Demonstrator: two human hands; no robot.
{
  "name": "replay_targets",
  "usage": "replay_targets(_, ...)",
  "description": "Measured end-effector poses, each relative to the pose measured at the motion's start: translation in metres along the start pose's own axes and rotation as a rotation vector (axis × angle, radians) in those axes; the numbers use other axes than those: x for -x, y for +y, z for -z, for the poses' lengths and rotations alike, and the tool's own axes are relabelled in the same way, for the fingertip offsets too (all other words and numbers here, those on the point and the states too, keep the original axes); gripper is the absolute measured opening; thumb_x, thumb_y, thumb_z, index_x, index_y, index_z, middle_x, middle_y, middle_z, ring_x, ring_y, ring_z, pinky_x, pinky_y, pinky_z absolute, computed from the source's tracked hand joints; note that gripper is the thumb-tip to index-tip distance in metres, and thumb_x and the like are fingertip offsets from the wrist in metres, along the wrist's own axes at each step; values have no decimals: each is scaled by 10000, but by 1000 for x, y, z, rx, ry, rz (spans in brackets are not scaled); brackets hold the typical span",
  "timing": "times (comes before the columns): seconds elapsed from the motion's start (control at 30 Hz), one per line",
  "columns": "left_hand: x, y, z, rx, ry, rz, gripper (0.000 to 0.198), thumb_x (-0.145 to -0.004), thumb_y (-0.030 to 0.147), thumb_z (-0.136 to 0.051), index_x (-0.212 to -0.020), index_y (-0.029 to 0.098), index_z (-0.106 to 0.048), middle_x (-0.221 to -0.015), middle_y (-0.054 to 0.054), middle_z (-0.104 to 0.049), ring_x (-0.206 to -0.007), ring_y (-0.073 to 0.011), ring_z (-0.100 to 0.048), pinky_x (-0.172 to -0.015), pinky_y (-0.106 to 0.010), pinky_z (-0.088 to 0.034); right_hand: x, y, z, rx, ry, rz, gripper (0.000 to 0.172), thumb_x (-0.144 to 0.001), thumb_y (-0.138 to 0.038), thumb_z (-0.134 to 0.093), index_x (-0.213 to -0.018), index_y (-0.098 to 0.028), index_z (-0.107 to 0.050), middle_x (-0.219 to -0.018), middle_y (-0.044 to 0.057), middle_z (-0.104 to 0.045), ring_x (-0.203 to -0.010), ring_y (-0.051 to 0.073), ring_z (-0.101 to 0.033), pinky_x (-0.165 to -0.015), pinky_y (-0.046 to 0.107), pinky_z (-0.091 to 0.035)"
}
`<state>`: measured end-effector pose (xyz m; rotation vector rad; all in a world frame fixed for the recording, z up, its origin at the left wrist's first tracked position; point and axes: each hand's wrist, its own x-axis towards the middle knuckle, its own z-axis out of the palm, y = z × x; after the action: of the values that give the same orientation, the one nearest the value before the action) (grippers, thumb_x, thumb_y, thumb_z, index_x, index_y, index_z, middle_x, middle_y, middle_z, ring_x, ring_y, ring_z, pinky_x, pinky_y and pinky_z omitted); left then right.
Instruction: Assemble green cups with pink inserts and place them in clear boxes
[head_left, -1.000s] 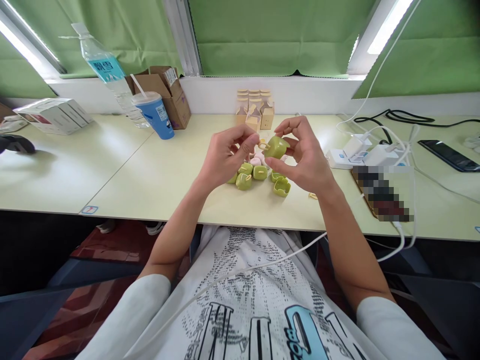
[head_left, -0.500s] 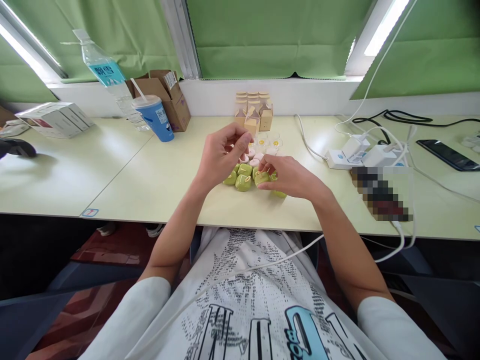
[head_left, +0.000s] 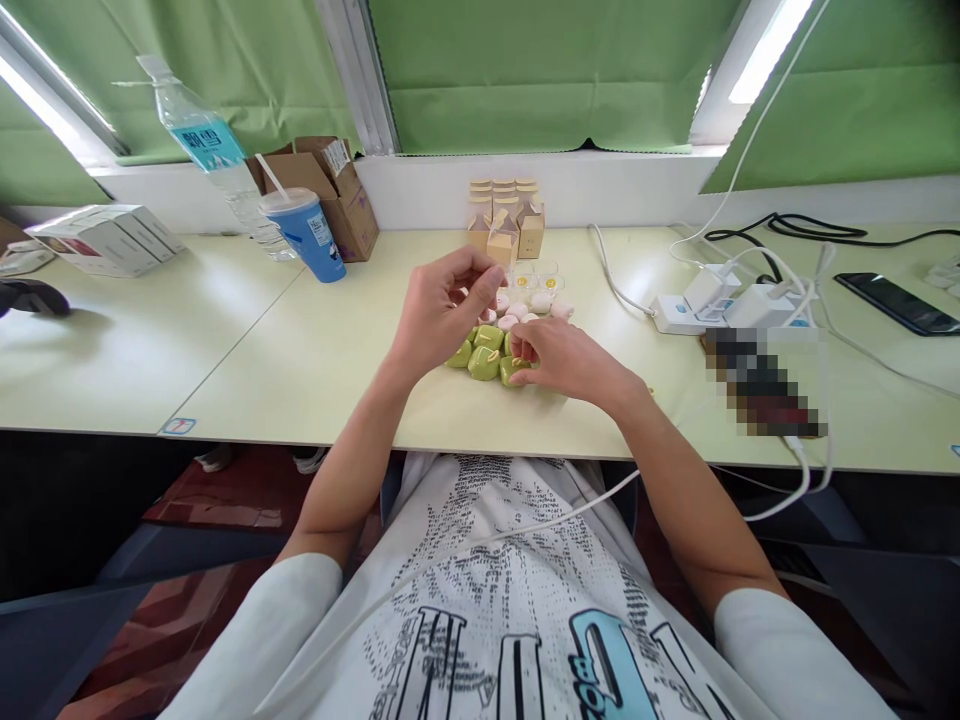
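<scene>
My right hand (head_left: 574, 358) is closed, with thumb and fingertips around a shiny green rounded piece (head_left: 512, 373) with a small yellow tip, at the near right of a cluster. Touching it on the left is another green piece (head_left: 484, 363); several more are partly covered by my hands. My left hand (head_left: 446, 308) hovers over the cluster's left side, fingers curled and thumb close to the index finger. Whether anything is in that pinch is hidden. Just behind the green pieces lie several pale pink rounded pieces (head_left: 561, 307), then clear pieces with yellow centres (head_left: 550, 283).
Small open tan boxes (head_left: 532, 228) stand at the back wall. To the left are a blue cup (head_left: 315, 245) with a straw, a leaning water bottle (head_left: 206, 145), a cardboard box (head_left: 352, 205) and white boxes (head_left: 109, 240). A power strip (head_left: 679, 313), cables and a phone (head_left: 896, 303) lie right.
My right hand has shifted slightly left and down, its fingertips moving to a nearer green piece. More pink pieces show behind it. My left hand has hardly moved.
</scene>
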<state>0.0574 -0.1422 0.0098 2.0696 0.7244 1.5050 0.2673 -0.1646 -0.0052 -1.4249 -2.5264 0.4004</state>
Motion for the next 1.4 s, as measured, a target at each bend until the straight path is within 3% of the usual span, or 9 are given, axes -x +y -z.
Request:
replay_targets(0.13,0,0,0,-5,-6,-10,467,-1075,654,-741,-908,219,-728,-731,7,-706,-618,-93,-672,-559,-225,-553,1,-1,2,-35,19,-6,272,-956,-283,-893,-1047,-209,-648,-1012,61,-763,-927,239,-667,-790,345,-432)
replay_targets(0.23,0,-1,0,-9,-8,-11,459,-1079,648,-741,-910,221,-725,-729,6,-709,-623,-97,-676,-559,-227,-555,9,4,16,-106,66,-12,172,-1028,-341,-783,-1067,-206,-684,-981,57,-787,-892,230,-697,-806,349,-463)
replay_targets(0.4,1,-3,0,-9,-15,-16,458,-1085,642,-737,-902,222,-724,-731,3,-711,-625,-97,-672,-554,-223,-554,34,42,52,-57,125,-164,163,-966,-385,-766,-1044,-242,-747,-966,33,-822,-909,241,-750,-822,355,-510)
replay_targets(0.57,1,-2,0,-13,-22,-5,459,-1072,651,-749,-894,228,-728,-718,4,-705,-614,-99,-665,-545,-229,-542,43,100,60,101,-252,-359,453,-720,-385,-942,-1122,-267,-769,-1082,41,-849,-926,280,-774,-741,373,-525)
replay_targets(0.67,1,0,0,-17,-27,19,470,-1055,669,-762,-884,232,-724,-713,2,-699,-622,-110,-668,-561,-246,-561,36,114,53,87,-391,-366,540,-632,-283,-956,-1131,-268,-752,-1008,19,-858,-907,292,-791,-722,385,-525)
replay_targets(0.87,0,2,-1,-33,-30,43,484,-1037,681,-770,-868,230,-721,-714,-7,-708,-613,-114,-656,-546,-255,-537,23,102,48,49,-372,-306,364,-697,-160,-831,-1040,-261,-764,-929,4,-864,-823,256,-782,-691,366,-513)
replay_targets(1.0,1,3,-1,-45,-29,41,473,-1044,667,-767,-869,230,-722,-726,-9,-717,-617,-112,-656,-542,-255,-520,24,87,53,-32,-145,-136,303,-845,-251,-742,-1126,-260,-857,-971,11,-860,-852,226,-764,-768,358,-545)
replay_targets(1.1,1,4,-1,-40,-38,45,462,-1049,650,-768,-868,227,-725,-724,-7,-716,-617,-110,-655,-547,-254,-522,25,76,55,-127,-29,-53,202,-904,-353,-734,-1003,-266,-887,-963,22,-860,-853,225,-748,-772,363,-546)
replay_targets(1.4,1,7,-1,-45,-56,53,450,-1050,627,-777,-870,218,-723,-722,-6,-707,-618,-110,-644,-555,-250,-523,17,70,45,-137,-161,24,91,-848,-336,-787,-845,-249,-813,-921,15,-849,-868,227,-754,-803,369,-539)
